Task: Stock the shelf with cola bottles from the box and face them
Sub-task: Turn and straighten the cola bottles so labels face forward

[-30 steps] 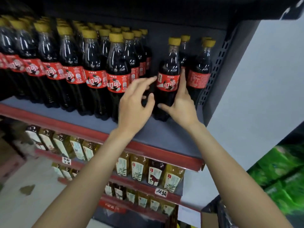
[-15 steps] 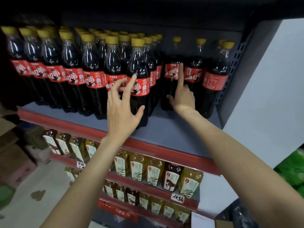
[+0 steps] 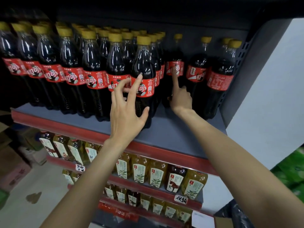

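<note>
A dark plastic cola bottle with a yellow cap and red label stands upright at the front of the grey shelf with a red front edge, at the right end of the packed rows. The left hand is spread loosely around it, fingertips on the label and thumb against the lower body, without a closed grip. The right hand is mostly curled, its forefinger extended and pressed to the label of a recessed cola bottle standing further back.

A tip-over is judged the main risk: a push applied high on a tall, narrow bottle could topple it into its neighbours or off the front edge. A twist given with such a light touch could also slip and leave the label off-centre.

The long axes of both bottles run vertically, caps up. The front bottle's label faces outward, slightly leftward; the recessed one's logo faces forward.
</note>
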The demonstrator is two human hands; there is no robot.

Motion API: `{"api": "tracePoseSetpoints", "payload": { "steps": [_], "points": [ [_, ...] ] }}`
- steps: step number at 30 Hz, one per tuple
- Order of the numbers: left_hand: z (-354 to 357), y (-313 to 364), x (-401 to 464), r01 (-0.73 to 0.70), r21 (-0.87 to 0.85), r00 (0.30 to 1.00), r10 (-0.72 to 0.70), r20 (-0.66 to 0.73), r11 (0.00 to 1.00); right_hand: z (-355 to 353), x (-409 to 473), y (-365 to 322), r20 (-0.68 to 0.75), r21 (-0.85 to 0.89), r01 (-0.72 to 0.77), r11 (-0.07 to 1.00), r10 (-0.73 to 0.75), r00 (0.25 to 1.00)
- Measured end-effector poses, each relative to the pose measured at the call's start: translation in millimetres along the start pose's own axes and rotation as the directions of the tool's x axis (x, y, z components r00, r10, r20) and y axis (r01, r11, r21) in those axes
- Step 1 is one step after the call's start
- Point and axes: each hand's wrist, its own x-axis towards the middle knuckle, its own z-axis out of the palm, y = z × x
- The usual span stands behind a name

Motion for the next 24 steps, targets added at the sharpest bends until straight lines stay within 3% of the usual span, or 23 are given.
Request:
{"api": "tracePoseSetpoints", "payload": {
  "steps": [8,16,19,21,24],
  "points": [
    [-2.1,-3.7,0.1,-0.026,-0.002,1.000,0.026,-0.001,1.000,29.2,11.7,-4.8,-0.141,-0.080,-0.051,0.996,0.039,0.989],
    [-1.3,-6.2,-0.1,-0.042,0.013,0.999,0.042,-0.013,0.999,36.2,12.2,-2.5,-0.122,-0.119,-0.002,0.993,-0.012,0.992],
    [-0.3,0.7,-2.5,-0.045,0.057,0.990,0.052,-0.128,0.997,20.8,5.3,0.7,-0.030,-0.020,0.014,1.000,-0.014,0.999],
    [3.1,15.4,-4.7,-0.134,-0.015,0.960,0.126,-0.249,0.991,3.5,-2.8,7.8,-0.010,0.112,0.073,0.991,-0.072,0.997],
    [20.2,45.9,-1.9,-0.240,-0.276,0.957,0.178,-0.230,0.931,-21.6,-24.2,31.3,-0.197,0.337,0.240,0.910,-0.181,0.964]
  ]
}}
